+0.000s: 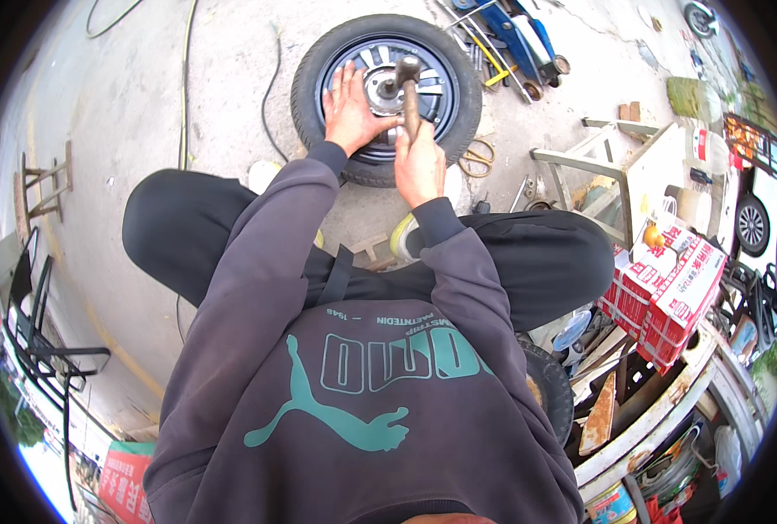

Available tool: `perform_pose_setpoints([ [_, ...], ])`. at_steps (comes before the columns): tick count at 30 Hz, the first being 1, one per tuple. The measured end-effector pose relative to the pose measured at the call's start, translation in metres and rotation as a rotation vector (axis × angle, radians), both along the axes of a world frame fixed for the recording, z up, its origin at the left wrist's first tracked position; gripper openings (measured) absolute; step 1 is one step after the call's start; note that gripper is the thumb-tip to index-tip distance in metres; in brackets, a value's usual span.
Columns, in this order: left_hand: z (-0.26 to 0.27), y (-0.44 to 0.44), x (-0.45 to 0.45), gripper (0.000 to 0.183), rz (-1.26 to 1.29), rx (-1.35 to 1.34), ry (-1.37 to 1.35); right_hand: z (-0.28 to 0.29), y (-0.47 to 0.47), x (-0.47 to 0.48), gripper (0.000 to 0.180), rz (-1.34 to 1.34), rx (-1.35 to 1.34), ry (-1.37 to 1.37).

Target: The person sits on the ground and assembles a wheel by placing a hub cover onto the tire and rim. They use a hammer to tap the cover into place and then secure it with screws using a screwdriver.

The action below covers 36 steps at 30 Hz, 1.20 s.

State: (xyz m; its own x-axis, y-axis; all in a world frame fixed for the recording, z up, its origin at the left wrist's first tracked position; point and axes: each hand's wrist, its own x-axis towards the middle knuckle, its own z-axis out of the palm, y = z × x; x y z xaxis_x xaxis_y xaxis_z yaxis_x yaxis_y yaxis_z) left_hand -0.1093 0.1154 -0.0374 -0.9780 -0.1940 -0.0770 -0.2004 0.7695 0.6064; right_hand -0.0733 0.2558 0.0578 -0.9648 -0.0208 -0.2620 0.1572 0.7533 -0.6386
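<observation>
A wheel lies flat on the concrete before me, a black rubber tyre (309, 98) around a rim with dark and bright spokes (429, 73). At its centre is a round metal hub (373, 84) with an axle (388, 88) standing up from it. My left hand (354, 112) rests with spread fingers on the rim and the hub's left side. My right hand (421, 164) is closed around the wooden handle of a hammer (411, 98). Its steel head is over the hub's right side, and I cannot tell whether it touches.
A blue floor jack (516, 39) and a yellow-framed hacksaw (498, 73) lie right of the wheel. Scissors (478, 159) are near the tyre. A wooden stool (644, 164) and red cartons (663, 288) stand at right. A cable (271, 92) and a hose (185, 98) run along the left ground.
</observation>
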Motion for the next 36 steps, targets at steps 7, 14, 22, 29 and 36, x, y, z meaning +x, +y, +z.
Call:
perform_pose_setpoints([
  [7,-0.015,-0.004,-0.011,0.124,-0.032,-0.038,0.095,-0.014,0.007,0.017,0.030,-0.097,-0.107,0.027],
  [14,-0.005,0.001,-0.006,0.118,-0.049,-0.098,0.160,0.135,0.089,-0.031,0.025,-0.105,-0.334,-0.101],
  [22,0.005,0.022,-0.029,0.100,-0.106,-0.147,0.341,0.155,0.246,-0.099,0.044,0.248,0.324,-0.140],
  [29,-0.007,0.020,-0.029,0.092,-0.104,-0.110,0.390,0.054,0.248,-0.071,0.037,-0.187,-0.540,-0.584],
  [36,-0.004,0.023,-0.033,0.091,-0.111,-0.099,0.347,0.059,0.175,-0.120,0.038,0.038,-0.630,-0.755],
])
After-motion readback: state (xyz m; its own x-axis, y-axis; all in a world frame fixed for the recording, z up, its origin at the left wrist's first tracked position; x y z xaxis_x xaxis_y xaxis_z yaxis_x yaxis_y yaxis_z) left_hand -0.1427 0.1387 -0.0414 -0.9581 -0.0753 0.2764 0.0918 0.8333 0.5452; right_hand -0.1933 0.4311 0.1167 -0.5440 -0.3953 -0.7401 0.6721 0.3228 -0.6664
